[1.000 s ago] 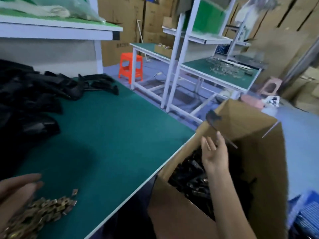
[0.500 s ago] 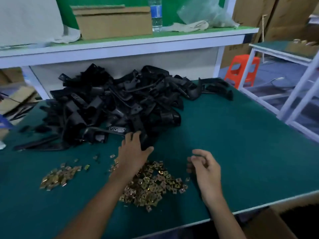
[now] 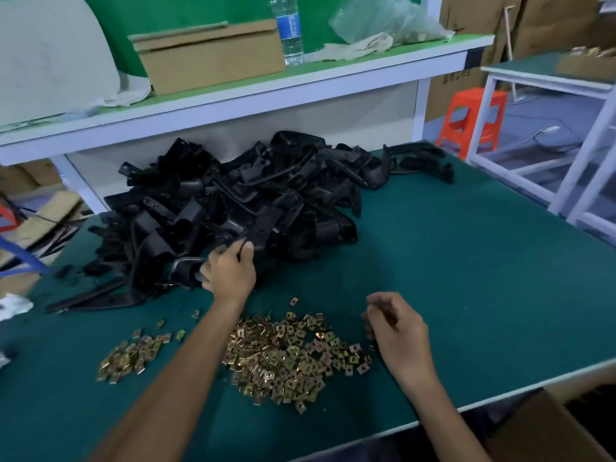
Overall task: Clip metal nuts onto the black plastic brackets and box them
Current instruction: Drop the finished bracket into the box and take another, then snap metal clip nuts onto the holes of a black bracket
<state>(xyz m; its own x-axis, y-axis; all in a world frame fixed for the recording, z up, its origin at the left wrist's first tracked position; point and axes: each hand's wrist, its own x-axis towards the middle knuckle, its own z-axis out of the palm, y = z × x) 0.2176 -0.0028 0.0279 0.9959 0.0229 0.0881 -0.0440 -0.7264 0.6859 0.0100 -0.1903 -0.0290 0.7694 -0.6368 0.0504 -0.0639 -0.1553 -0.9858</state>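
My left grip (image 3: 230, 271) clutches a black plastic bracket (image 3: 188, 270) in the tangled heap; a yank could drag others along. My right grip (image 3: 396, 331) is curled (contents unclear).

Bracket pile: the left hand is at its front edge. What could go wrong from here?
1. The left hand grips a bracket low in the bracket pile; pulling it could drag neighbours onto the metal nuts.
2. Those nuts lie near the table edge; the right hand or its forearm might sweep some off.
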